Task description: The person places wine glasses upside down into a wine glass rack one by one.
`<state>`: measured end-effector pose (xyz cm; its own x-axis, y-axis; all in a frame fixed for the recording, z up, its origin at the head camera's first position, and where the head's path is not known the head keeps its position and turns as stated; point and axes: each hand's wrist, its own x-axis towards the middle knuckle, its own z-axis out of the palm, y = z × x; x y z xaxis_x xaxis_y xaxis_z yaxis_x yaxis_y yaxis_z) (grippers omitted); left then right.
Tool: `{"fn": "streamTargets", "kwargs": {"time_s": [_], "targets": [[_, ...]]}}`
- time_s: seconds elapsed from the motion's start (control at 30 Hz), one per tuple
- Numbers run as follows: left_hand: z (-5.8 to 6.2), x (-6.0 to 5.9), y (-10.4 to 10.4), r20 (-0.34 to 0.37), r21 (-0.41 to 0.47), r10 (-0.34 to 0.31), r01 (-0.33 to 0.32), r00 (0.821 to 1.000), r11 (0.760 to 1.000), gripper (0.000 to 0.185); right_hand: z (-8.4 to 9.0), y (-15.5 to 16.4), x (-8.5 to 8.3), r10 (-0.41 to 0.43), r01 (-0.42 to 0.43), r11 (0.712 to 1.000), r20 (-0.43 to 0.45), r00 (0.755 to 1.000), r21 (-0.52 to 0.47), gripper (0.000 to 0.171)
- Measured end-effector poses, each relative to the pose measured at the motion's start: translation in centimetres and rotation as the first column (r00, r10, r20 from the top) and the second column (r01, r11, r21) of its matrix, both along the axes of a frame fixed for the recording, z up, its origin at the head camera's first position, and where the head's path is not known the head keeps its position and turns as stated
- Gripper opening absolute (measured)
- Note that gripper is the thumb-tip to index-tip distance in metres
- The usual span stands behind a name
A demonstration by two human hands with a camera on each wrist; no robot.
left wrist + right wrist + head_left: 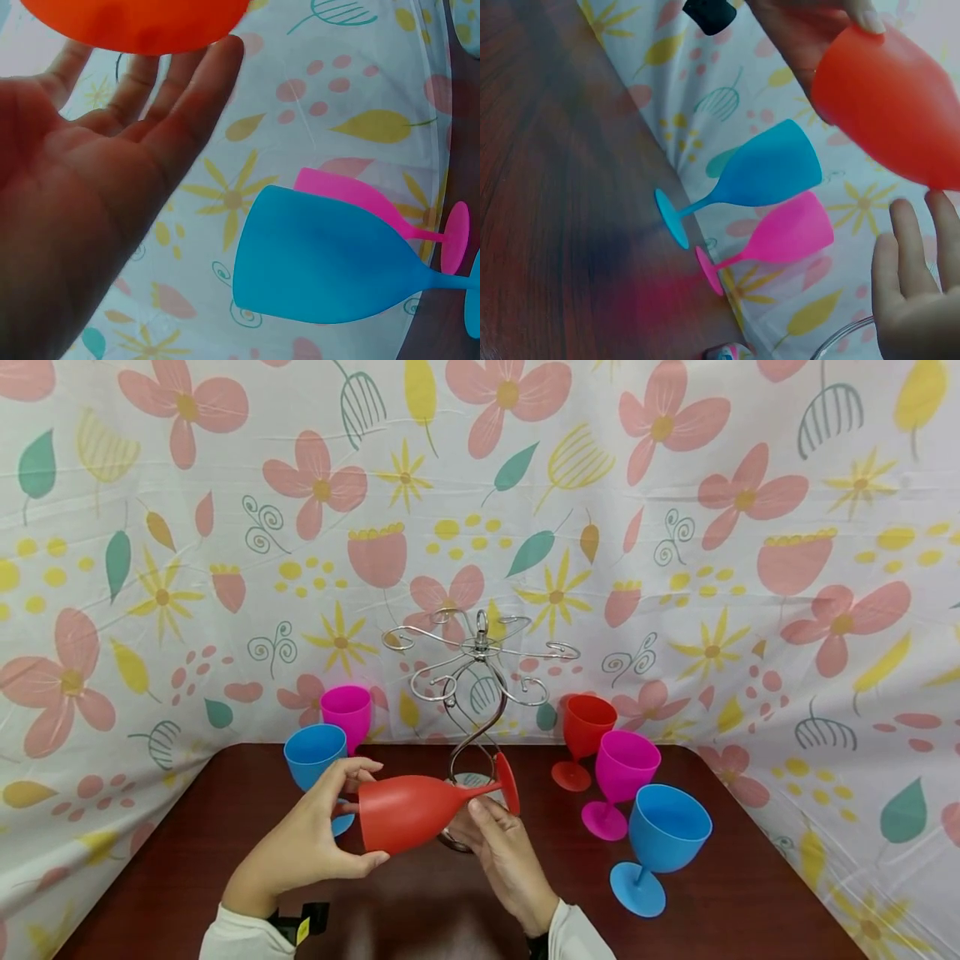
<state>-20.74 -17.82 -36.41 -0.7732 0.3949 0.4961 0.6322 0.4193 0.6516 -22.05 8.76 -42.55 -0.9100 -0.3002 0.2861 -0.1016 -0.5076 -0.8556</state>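
The red plastic goblet (420,810) lies sideways above the counter (187,843), before the wire rack (480,693): foot pointing right, mouth left. It is matte, opaque red. The left hand (315,835) curls its grip round the bowl; the right hand (502,847) pinches the stem.

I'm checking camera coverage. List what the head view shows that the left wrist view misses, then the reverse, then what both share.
Only the head view shows the metal glass rack, the right hand at the stem of the red goblet, the dark table, and three goblets on the right: red, pink and blue.

Only the left wrist view shows the left hand from the palm side, fingers spread against the red bowl.

Both show the held red goblet, the left hand, the blue goblet on the left, the pink goblet behind it and the flowered cloth.
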Motion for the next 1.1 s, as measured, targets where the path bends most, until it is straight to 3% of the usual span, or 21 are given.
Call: {"fn": "streamTargets", "kwargs": {"time_s": [0.13, 0.27, 0.4, 0.57, 0.93, 1.1], "targets": [[-0.3, 0.0, 0.3, 0.038, -0.054, 0.023, -0.021, 0.999, 0.998, 0.096, 0.2, -0.3, 0.1, -0.156, 0.156, 0.988, 0.014, 0.988, -0.007, 0.019], [-0.5, -0.2, 0.6, 0.073, -0.075, 0.025, -0.019, 0.997, 0.997, 0.091, 0.3, -0.5, 0.0, -0.232, 0.232, 0.973, -0.011, 0.973, 0.001, 0.025], [-0.7, -0.3, 0.7, 0.114, -0.077, 0.017, -0.008, 0.993, 0.997, 0.085, 0.4, -0.4, -0.1, -0.261, 0.263, 0.965, -0.070, 0.963, 0.013, 0.034], [-0.7, -0.6, 0.9, 0.164, -0.099, 0.012, 0.004, 0.986, 0.995, 0.083, 0.6, -0.3, 0.1, -0.300, 0.310, 0.949, -0.140, 0.944, 0.057, 0.033], [-1.4, -1.3, 1.1, 0.132, -0.186, 0.025, 0.000, 0.991, 0.983, 0.079, 1.1, -0.2, 0.7, -0.322, 0.371, 0.924, -0.335, 0.885, 0.092, 0.025], [-1.4, -1.3, 1.1, 0.158, -0.193, 0.049, -0.018, 0.986, 0.981, 0.072, 1.0, 0.2, 1.0, -0.302, 0.405, 0.898, -0.424, 0.854, 0.175, 0.026]]}}
